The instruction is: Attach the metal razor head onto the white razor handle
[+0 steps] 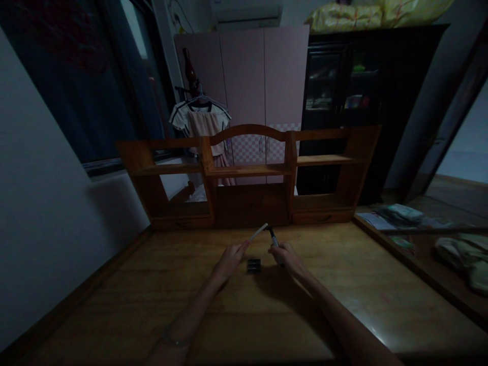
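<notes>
Over the middle of the wooden tabletop (175,274), my left hand (231,259) is closed around the lower end of a slim white stick (258,233), which slants up to the right. My right hand (287,256) grips a tool with a silver-grey shaft and bent black neck (273,236); its exact kind is hard to make out in the dim light. The black neck's tip meets or nearly meets the stick's upper end; I cannot tell whether they touch. Between my hands, on the table, lies a small black ribbed block (253,266).
A wooden shelf unit (249,173) stands along the table's far edge. The white wall (41,203) borders the left side. A raised wooden edge (412,264) runs along the right, with papers (400,216) and a bag (465,259) beyond it. Pink wardrobes (244,76) stand behind.
</notes>
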`<control>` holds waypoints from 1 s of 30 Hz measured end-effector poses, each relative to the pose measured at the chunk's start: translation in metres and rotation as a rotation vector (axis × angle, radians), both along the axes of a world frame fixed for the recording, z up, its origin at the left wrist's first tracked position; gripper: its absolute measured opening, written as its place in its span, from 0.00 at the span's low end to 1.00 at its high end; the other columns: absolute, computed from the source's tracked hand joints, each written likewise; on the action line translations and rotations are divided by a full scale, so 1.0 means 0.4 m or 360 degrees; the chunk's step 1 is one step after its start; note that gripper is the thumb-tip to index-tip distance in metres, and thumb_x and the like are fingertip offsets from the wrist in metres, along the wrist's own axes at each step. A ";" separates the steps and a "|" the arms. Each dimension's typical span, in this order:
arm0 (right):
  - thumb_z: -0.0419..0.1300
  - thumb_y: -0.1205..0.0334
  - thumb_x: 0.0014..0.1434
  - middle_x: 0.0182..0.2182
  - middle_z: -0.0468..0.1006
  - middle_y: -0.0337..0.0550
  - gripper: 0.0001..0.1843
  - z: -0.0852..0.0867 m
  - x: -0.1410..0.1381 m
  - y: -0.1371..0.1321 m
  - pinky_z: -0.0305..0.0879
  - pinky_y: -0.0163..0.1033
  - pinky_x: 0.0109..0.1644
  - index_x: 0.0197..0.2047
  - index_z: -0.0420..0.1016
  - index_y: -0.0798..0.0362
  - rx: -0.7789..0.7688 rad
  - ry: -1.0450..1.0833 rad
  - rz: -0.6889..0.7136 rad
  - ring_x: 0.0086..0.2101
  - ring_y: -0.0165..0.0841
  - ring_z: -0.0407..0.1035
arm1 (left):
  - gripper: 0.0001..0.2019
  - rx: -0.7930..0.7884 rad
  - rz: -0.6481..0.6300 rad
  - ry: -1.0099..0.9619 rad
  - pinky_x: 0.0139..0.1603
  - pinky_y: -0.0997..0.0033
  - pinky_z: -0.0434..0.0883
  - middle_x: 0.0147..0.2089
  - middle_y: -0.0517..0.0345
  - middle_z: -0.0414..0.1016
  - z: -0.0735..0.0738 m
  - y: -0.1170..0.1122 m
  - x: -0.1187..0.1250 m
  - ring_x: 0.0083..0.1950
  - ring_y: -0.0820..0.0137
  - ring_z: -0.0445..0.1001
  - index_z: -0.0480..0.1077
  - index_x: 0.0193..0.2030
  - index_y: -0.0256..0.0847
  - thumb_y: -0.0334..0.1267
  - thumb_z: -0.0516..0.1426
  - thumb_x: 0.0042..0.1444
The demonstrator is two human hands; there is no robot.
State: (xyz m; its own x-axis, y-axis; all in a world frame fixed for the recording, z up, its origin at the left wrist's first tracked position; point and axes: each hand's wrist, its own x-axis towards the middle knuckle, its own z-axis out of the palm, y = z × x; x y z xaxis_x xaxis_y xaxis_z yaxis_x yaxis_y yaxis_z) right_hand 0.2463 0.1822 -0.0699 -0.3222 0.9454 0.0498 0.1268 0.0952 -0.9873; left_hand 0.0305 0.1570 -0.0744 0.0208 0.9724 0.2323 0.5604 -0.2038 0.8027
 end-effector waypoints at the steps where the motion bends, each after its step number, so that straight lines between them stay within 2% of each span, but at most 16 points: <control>1: 0.55 0.55 0.51 0.17 0.61 0.35 0.12 0.002 0.000 0.000 0.45 0.35 0.24 0.22 0.65 0.54 0.0010 -0.0030 0.0007 0.21 0.27 0.53 | 0.27 -0.0002 0.0001 -0.0010 0.28 0.72 0.48 0.23 0.63 0.51 -0.001 0.000 0.000 0.27 0.74 0.52 0.54 0.23 0.38 0.61 0.43 0.60; 6: 0.58 0.58 0.48 0.17 0.60 0.34 0.12 0.003 -0.009 0.002 0.45 0.34 0.24 0.18 0.63 0.54 0.0125 -0.0238 -0.0011 0.21 0.26 0.54 | 0.27 -0.0040 -0.0001 -0.0010 0.28 0.73 0.49 0.22 0.63 0.52 -0.003 0.001 -0.006 0.27 0.74 0.53 0.55 0.23 0.38 0.61 0.43 0.59; 11: 0.57 0.57 0.48 0.14 0.55 0.32 0.14 -0.008 -0.012 0.022 0.43 0.35 0.21 0.18 0.58 0.52 -0.0092 0.0127 0.0063 0.16 0.24 0.49 | 0.27 -0.0028 0.0030 0.0002 0.28 0.73 0.49 0.23 0.63 0.53 -0.006 0.005 -0.009 0.27 0.73 0.53 0.56 0.23 0.38 0.60 0.43 0.59; 16: 0.57 0.57 0.48 0.13 0.58 0.33 0.15 -0.011 -0.010 0.023 0.45 0.35 0.21 0.16 0.60 0.53 -0.0051 -0.0005 0.0148 0.16 0.24 0.51 | 0.27 -0.0009 0.0012 0.0029 0.28 0.73 0.49 0.23 0.63 0.53 -0.005 0.002 -0.010 0.27 0.74 0.53 0.56 0.23 0.38 0.61 0.42 0.59; 21: 0.57 0.56 0.48 0.13 0.54 0.31 0.16 -0.006 -0.011 0.020 0.42 0.35 0.19 0.17 0.55 0.51 -0.0182 0.0288 0.0171 0.14 0.23 0.48 | 0.27 -0.0029 0.0012 -0.0006 0.27 0.73 0.48 0.23 0.63 0.52 0.001 -0.003 -0.009 0.27 0.74 0.52 0.55 0.24 0.38 0.61 0.42 0.59; 26: 0.58 0.57 0.47 0.13 0.56 0.32 0.15 -0.014 -0.020 0.019 0.42 0.34 0.19 0.16 0.58 0.52 -0.0185 0.0197 0.0247 0.15 0.23 0.49 | 0.26 0.0000 -0.0015 0.0001 0.28 0.73 0.49 0.24 0.63 0.51 -0.001 -0.002 -0.009 0.27 0.74 0.52 0.55 0.24 0.38 0.61 0.43 0.59; 30: 0.58 0.56 0.47 0.12 0.52 0.29 0.18 -0.006 -0.022 0.014 0.39 0.34 0.18 0.16 0.53 0.51 -0.0266 0.0436 0.0283 0.13 0.22 0.45 | 0.26 -0.0010 -0.0013 0.0004 0.28 0.73 0.49 0.24 0.63 0.51 -0.004 0.002 -0.012 0.28 0.74 0.52 0.56 0.24 0.38 0.60 0.43 0.60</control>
State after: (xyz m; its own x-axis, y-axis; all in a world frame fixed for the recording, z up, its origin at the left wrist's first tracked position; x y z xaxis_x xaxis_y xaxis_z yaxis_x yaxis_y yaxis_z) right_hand 0.2377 0.1879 -0.0723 -0.4784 0.8781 0.0065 -0.1488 -0.0737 -0.9861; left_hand 0.0255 0.1578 -0.0758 0.0293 0.9737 0.2261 0.5607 -0.2032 0.8027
